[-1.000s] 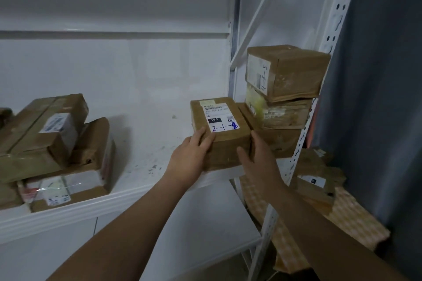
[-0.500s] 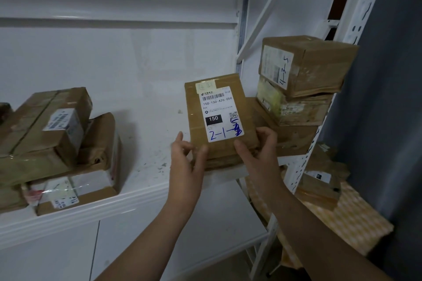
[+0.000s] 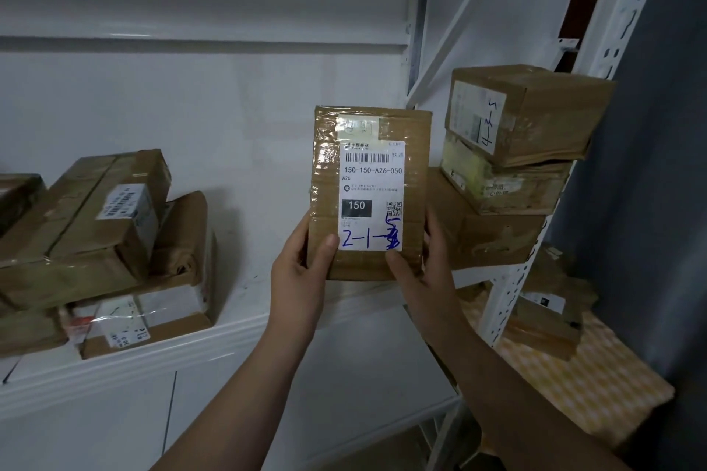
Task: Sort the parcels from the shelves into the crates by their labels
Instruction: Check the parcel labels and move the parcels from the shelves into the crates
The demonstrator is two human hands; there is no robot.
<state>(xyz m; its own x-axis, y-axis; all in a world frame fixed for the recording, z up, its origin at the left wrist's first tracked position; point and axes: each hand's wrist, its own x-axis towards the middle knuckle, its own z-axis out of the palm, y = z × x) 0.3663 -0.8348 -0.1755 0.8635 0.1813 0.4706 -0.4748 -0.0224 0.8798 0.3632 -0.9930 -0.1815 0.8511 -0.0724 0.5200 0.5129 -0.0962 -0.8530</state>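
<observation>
Item in hand: left hand (image 3: 302, 271) and right hand (image 3: 421, 268) each grip a lower corner of one taped parcel (image 3: 367, 195), thumbs on its front, fingers curled behind. The parcel is held upright above the shelf (image 3: 153, 359); its label (image 3: 371, 164) faces the camera, printed 150, handwritten 2-1-. Still shelved: left pile (image 3: 95, 233), right stack (image 3: 512, 149). Crates: not in view. Judged status: label being read, this parcel unplaced, much sorting left.
</observation>
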